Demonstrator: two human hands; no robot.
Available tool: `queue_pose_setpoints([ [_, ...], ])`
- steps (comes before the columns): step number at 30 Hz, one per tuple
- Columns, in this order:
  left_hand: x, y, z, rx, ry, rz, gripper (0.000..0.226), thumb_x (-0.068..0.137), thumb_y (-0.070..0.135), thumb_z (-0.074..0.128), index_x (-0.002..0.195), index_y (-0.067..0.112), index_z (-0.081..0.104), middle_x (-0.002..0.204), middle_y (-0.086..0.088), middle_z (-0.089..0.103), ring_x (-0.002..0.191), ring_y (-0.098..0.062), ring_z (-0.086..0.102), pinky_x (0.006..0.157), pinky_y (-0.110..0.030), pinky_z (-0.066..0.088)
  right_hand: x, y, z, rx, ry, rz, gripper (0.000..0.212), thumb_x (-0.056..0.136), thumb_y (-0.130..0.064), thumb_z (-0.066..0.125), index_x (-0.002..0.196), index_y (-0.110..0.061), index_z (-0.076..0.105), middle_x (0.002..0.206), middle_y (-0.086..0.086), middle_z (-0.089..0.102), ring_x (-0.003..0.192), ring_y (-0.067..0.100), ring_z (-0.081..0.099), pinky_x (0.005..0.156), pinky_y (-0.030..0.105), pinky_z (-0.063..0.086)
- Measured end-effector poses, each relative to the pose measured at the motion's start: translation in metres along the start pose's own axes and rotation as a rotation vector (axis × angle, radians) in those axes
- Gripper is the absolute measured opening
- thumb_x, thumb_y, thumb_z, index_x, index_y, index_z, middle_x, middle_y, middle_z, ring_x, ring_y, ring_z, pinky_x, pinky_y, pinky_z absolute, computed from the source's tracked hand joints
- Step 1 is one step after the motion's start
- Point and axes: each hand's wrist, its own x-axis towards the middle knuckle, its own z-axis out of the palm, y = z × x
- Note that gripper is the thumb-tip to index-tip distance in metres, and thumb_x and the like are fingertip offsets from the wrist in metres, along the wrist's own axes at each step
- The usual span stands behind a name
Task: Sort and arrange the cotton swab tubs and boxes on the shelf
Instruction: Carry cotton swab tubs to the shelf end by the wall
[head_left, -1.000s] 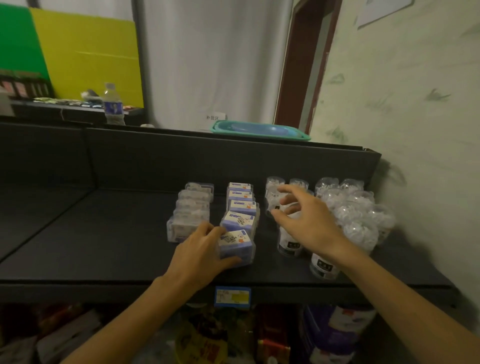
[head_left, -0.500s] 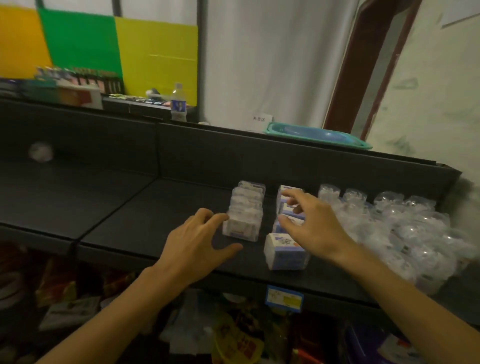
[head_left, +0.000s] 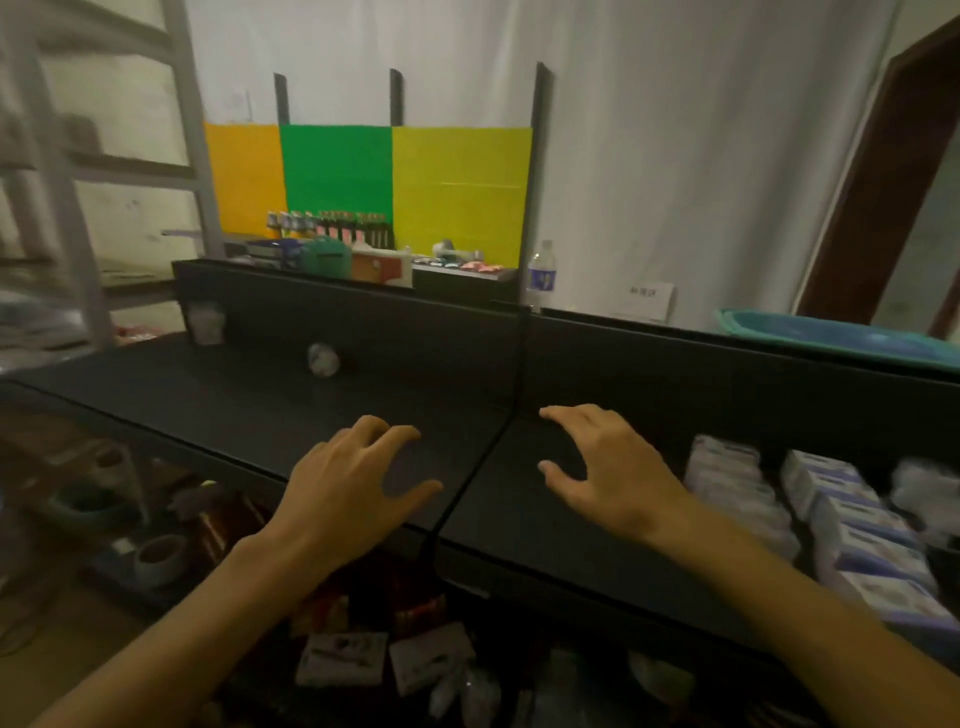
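Both hands hover empty over the black shelf (head_left: 249, 400). My left hand (head_left: 343, 488) has loosely spread fingers above the left shelf section. My right hand (head_left: 608, 467) is spread over the right section, just left of the goods. A row of clear cotton swab boxes (head_left: 727, 478) and a row of blue-and-white boxes (head_left: 857, 535) lie at the right edge. A blurred clear tub (head_left: 924, 483) shows beyond them. One stray round tub (head_left: 323, 358) lies far back on the left section, and another clear container (head_left: 205, 322) stands at its back left corner.
The shelf's back panel (head_left: 415, 332) rises behind both sections. A teal basin (head_left: 831, 338) and a water bottle (head_left: 541, 275) stand beyond it. Packaged goods (head_left: 384, 660) fill the level below. A grey rack (head_left: 67, 171) stands at the left.
The view has swung left, so the sorted rows now sit at the right edge. My left hand let go of the front blue box, and both hands moved left, away from the rows.
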Motion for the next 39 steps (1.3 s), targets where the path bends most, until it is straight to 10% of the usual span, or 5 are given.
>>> queue_pose_setpoints([
  [18, -0.031, -0.25, -0.033, 0.171, -0.012, -0.242, 0.063, 0.083, 0.067, 0.044, 0.137, 0.034, 0.039, 0.132, 0.006, 0.047, 0.115, -0.014, 0.051, 0.092, -0.031, 0.042, 0.179, -0.173, 0.134, -0.025, -0.097, -0.244, 0.062, 0.092, -0.046, 0.051, 0.146, -0.028, 0.028, 0.139, -0.003, 0.042, 0.126, 0.015, 0.041, 0.102, 0.031, 0.041],
  [39, 0.132, -0.472, 0.038, 0.131, -0.072, -0.344, 0.057, 0.087, 0.061, 0.045, 0.136, 0.033, 0.037, 0.135, 0.004, 0.044, 0.118, -0.015, 0.048, 0.094, -0.032, 0.04, 0.451, -0.143, 0.277, -0.08, -0.266, 0.122, 0.073, 0.084, -0.049, 0.062, 0.145, -0.027, 0.027, 0.134, 0.008, 0.048, 0.118, 0.024, 0.05, 0.092, 0.039, 0.049],
])
